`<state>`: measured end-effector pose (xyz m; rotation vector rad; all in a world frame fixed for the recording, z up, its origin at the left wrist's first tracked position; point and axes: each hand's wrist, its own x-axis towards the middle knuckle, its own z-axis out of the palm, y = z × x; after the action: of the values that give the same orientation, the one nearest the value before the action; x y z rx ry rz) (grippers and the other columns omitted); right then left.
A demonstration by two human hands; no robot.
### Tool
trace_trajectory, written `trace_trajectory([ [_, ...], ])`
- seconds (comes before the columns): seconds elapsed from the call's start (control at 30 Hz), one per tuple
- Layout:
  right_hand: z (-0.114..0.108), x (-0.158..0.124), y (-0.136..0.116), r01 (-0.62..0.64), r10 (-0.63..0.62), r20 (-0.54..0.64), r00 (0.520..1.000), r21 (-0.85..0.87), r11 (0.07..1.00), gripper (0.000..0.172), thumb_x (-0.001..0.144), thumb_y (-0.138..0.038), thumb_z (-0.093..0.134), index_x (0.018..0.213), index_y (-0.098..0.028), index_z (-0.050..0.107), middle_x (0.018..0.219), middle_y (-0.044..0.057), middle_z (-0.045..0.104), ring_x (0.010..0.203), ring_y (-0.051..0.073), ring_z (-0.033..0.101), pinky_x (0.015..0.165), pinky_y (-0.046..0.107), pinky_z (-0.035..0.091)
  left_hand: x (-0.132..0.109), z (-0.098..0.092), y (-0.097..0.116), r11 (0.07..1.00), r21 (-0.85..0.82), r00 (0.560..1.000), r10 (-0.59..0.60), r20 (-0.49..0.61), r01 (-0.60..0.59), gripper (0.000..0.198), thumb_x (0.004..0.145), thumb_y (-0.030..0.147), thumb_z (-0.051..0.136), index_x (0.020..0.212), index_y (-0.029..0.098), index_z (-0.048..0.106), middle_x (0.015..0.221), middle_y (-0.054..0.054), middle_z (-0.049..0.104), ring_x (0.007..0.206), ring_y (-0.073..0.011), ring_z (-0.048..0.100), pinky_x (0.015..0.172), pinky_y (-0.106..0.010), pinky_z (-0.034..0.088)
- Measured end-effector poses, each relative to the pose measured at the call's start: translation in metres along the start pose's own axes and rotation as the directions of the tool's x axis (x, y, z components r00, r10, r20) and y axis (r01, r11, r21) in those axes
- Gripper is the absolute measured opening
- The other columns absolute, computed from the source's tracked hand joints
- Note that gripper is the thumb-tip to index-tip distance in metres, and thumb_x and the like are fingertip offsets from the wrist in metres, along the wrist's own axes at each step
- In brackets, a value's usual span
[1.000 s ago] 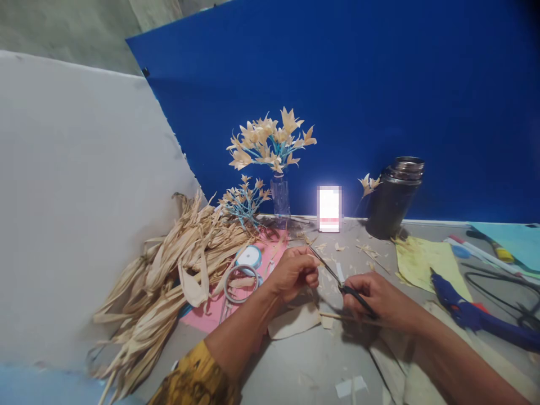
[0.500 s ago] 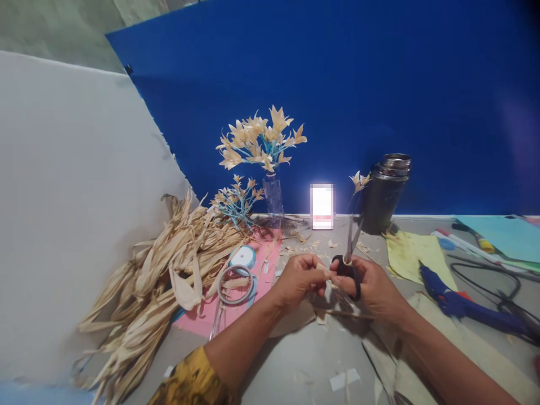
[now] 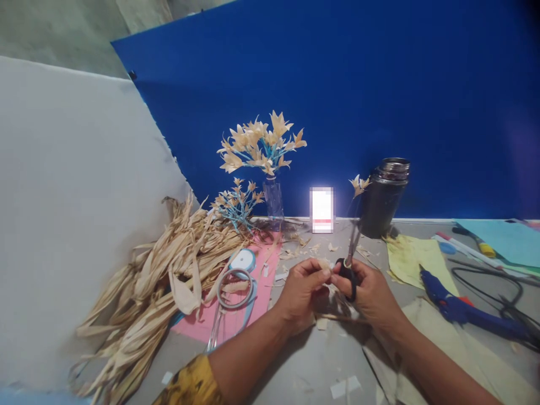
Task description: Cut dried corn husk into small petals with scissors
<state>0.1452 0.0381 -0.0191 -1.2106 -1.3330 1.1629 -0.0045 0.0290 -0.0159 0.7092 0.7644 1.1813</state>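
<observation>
My left hand [image 3: 302,289] is closed in a pinch on a small piece of dried husk [image 3: 325,264] held above the grey table [image 3: 295,365]. My right hand [image 3: 368,292] touches it from the right and is closed on black-handled scissors [image 3: 349,253], whose blades point up and away, nearly together. A heap of dried corn husks [image 3: 164,275] lies to the left of my hands. Larger husk pieces lie under my hands.
A small vase of husk flowers [image 3: 264,149] and a blue-stemmed sprig [image 3: 236,205] stand at the blue backboard. Also here: a dark metal flask [image 3: 383,197], a blue glue gun [image 3: 458,306], tape rolls [image 3: 234,281] on pink paper, yellow paper [image 3: 407,259], markers [image 3: 468,242], a white board at left.
My right hand turned the scissors from lying flat, pointing left, to blades up, and came in against my left hand. Both hands now sit slightly lower and closer together.
</observation>
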Motion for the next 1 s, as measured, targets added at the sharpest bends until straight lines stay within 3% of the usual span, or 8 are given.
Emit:
trace_trajectory([
  [0.1, -0.004, 0.005, 0.004, 0.000, 0.013, 0.196, 0.980, -0.069, 0.998, 0.044, 0.073, -0.062, 0.074, 0.073, -0.018, 0.067, 0.063, 0.001, 0.062, 0.058, 0.016, 0.052, 0.054, 0.027, 0.040, 0.004, -0.003, 0.007, 0.980, 0.139, 0.988, 0.149, -0.033, -0.143, 0.026, 0.066, 0.032, 0.084, 0.070, 0.014, 0.065, 0.072, -0.003, 0.064, 0.063, -0.0094, 0.056, 0.060, -0.021, 0.042],
  [0.2, -0.006, 0.005, 0.006, 0.010, 0.026, 0.355, 0.935, -0.100, 0.995, 0.053, 0.080, -0.069, 0.062, 0.068, -0.017, 0.066, 0.059, 0.002, 0.060, 0.053, 0.014, 0.048, 0.052, 0.027, 0.037, 0.007, -0.006, 0.014, 0.969, 0.191, 0.986, 0.166, -0.036, -0.156, 0.027, 0.066, 0.033, 0.083, 0.067, 0.014, 0.063, 0.068, -0.004, 0.065, 0.063, -0.0119, 0.058, 0.061, -0.024, 0.043],
  [0.33, -0.003, 0.000, 0.007, -0.066, 0.092, 0.474, 0.876, -0.072, 0.995, 0.057, 0.077, -0.073, 0.064, 0.070, -0.017, 0.062, 0.063, 0.004, 0.064, 0.052, 0.012, 0.049, 0.051, 0.025, 0.037, 0.011, -0.010, 0.017, 0.959, 0.202, 0.978, 0.208, -0.035, -0.197, 0.027, 0.065, 0.032, 0.081, 0.068, 0.015, 0.061, 0.062, -0.002, 0.064, 0.057, -0.0116, 0.056, 0.057, -0.024, 0.040],
  [0.47, -0.002, -0.001, 0.010, -0.083, 0.097, 0.486, 0.869, -0.050, 0.995, 0.060, 0.073, -0.076, 0.067, 0.069, -0.016, 0.061, 0.061, 0.004, 0.062, 0.051, 0.012, 0.049, 0.050, 0.024, 0.035, 0.013, -0.012, 0.016, 0.942, 0.233, 0.965, 0.258, -0.038, -0.242, 0.024, 0.066, 0.030, 0.079, 0.071, 0.015, 0.061, 0.059, -0.001, 0.063, 0.055, -0.0111, 0.055, 0.057, -0.024, 0.041],
  [0.77, 0.002, -0.002, 0.012, -0.173, 0.151, 0.467, 0.871, 0.004, 0.985, 0.061, 0.064, -0.075, 0.074, 0.064, -0.018, 0.055, 0.055, 0.000, 0.055, 0.047, 0.009, 0.041, 0.047, 0.024, 0.030, 0.011, -0.008, 0.014, 0.972, 0.124, 0.976, 0.208, -0.057, -0.200, 0.035, 0.062, 0.035, 0.086, 0.071, 0.015, 0.058, 0.060, -0.001, 0.064, 0.056, -0.0126, 0.061, 0.055, -0.023, 0.042],
  [1.0, 0.002, -0.002, 0.015, -0.125, 0.118, 0.458, 0.881, -0.014, 0.992, 0.053, 0.071, -0.067, 0.072, 0.060, -0.019, 0.054, 0.052, -0.001, 0.053, 0.045, 0.009, 0.040, 0.046, 0.024, 0.030, 0.010, -0.008, 0.015, 0.981, 0.112, 0.982, 0.169, -0.081, -0.159, 0.040, 0.061, 0.039, 0.087, 0.069, 0.015, 0.057, 0.061, -0.001, 0.064, 0.056, -0.0131, 0.062, 0.054, -0.023, 0.042],
])
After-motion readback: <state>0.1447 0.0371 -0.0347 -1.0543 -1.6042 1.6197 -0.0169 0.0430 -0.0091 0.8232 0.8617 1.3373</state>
